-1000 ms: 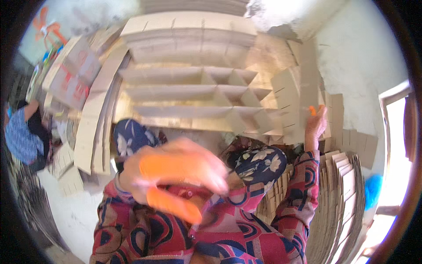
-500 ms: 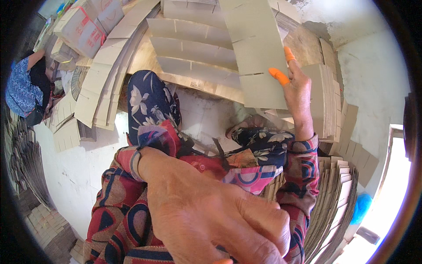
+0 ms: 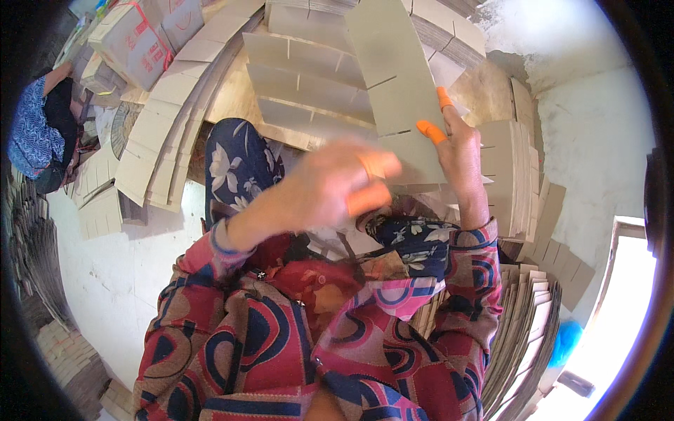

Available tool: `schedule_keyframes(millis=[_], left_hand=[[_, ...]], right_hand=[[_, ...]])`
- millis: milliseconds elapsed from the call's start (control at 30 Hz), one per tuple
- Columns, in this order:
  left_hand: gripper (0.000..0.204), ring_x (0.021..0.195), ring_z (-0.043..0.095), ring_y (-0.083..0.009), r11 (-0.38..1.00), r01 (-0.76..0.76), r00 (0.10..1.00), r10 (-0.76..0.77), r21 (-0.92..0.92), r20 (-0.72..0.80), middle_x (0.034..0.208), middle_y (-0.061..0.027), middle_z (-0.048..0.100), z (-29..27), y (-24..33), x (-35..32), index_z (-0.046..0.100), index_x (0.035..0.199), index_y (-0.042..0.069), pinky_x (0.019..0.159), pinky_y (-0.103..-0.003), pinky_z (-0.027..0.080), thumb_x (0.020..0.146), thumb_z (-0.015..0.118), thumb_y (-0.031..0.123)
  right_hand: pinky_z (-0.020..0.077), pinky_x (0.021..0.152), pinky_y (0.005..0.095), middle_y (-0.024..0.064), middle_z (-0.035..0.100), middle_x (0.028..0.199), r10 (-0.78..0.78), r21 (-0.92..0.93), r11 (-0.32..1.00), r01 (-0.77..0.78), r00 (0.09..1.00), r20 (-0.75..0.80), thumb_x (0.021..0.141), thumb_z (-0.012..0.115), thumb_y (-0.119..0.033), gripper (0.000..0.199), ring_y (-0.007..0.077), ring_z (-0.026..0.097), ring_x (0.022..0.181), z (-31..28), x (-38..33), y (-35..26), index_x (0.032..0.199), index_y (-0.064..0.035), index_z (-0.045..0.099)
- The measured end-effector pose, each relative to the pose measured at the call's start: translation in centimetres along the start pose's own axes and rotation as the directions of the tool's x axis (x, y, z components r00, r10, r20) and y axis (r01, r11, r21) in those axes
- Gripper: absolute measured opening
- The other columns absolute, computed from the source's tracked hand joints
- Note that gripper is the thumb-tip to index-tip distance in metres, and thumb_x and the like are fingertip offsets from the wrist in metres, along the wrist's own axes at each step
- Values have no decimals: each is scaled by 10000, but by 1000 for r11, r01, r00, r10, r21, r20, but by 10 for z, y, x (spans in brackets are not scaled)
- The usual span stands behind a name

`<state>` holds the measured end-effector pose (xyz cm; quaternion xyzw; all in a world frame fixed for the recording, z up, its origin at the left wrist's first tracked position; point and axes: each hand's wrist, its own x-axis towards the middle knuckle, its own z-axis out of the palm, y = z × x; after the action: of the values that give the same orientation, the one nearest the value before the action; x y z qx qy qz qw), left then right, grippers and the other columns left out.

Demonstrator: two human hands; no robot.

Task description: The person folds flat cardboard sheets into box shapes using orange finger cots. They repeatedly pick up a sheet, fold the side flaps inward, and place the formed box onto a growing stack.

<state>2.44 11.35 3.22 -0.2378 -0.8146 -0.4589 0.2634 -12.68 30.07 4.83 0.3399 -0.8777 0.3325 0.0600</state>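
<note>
On my feed, red printing (image 3: 153, 56) marks the pale carton (image 3: 128, 43) at upper left. I can't read its wording from here.

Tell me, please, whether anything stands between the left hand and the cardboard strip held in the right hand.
Nothing visible stands between the left hand and the slotted cardboard strip that the right hand holds; the left hand's blurred fingers show near the strip's lower end, but whether they touch it is unclear.
</note>
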Motion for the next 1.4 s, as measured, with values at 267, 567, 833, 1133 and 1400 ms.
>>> schedule_keyframes(millis=[267,567,833,1133,1400], left_hand=[[257,956,563,-301,720,86,989,-143,689,26,919,-116,641,26,-121,-23,626,982,4,907,-401,433,754,699,99],[93,765,543,-261,847,94,990,-135,523,40,749,-71,603,29,-141,-32,627,789,60,688,-360,463,701,657,55],[76,725,534,-278,888,155,986,-170,433,-5,720,-78,587,36,-146,-31,610,751,60,627,-372,468,685,638,33],[52,736,550,-289,900,160,986,-161,405,-31,704,-89,583,37,-141,-20,613,749,55,634,-387,462,714,638,26],[43,773,577,-330,922,238,966,-258,306,28,732,-120,606,21,-145,-12,640,774,68,644,-424,469,752,648,104]], right_hand=[[450,641,216,170,662,923,20,64,998,-22,999,41,796,735,-45,635,63,412,666,3,11,10,1370,-21,463],[525,801,313,255,622,1107,32,163,985,-52,992,125,760,584,165,589,246,609,959,6,13,-5,1325,49,464],[538,703,367,274,629,886,-103,199,977,75,986,133,735,539,204,622,305,662,766,35,9,16,1332,62,443],[498,625,390,271,617,804,-101,-40,992,121,937,334,839,633,-21,571,395,624,687,74,14,29,1367,28,421],[485,593,447,257,604,737,-183,-71,975,209,946,268,830,612,-41,526,417,611,671,63,18,27,1323,41,450]])
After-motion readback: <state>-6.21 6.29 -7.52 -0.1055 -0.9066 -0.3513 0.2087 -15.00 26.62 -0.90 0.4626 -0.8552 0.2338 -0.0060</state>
